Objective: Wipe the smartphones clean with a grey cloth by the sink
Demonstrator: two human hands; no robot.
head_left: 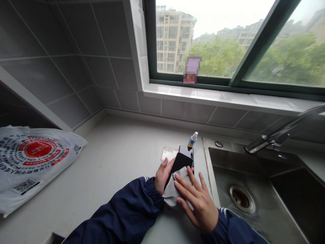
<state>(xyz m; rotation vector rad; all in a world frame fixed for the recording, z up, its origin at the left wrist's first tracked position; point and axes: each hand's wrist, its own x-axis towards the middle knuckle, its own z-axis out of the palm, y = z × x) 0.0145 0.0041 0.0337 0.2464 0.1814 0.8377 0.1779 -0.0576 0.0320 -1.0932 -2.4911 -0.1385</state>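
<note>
My left hand (162,174) grips a black smartphone (180,162) along its left edge, screen up and tilted over the counter. A light grey cloth (170,189) with zigzag edges lies across the lower part of that screen. Fingers spread, my right hand (196,196) rests flat on the cloth, pressing it to the glass. Just behind the held phone lies a second phone (190,151), partly covered by it. Left of that is a clear phone case (168,153). A small white spray bottle (193,139) with a coloured label stands behind the second phone.
A steel sink (254,176) with a chrome faucet (276,132) is at the right. On the left, a printed white plastic bag (40,159) lies on the white counter (114,149). A tiled wall and a window sill (215,100) bound the back.
</note>
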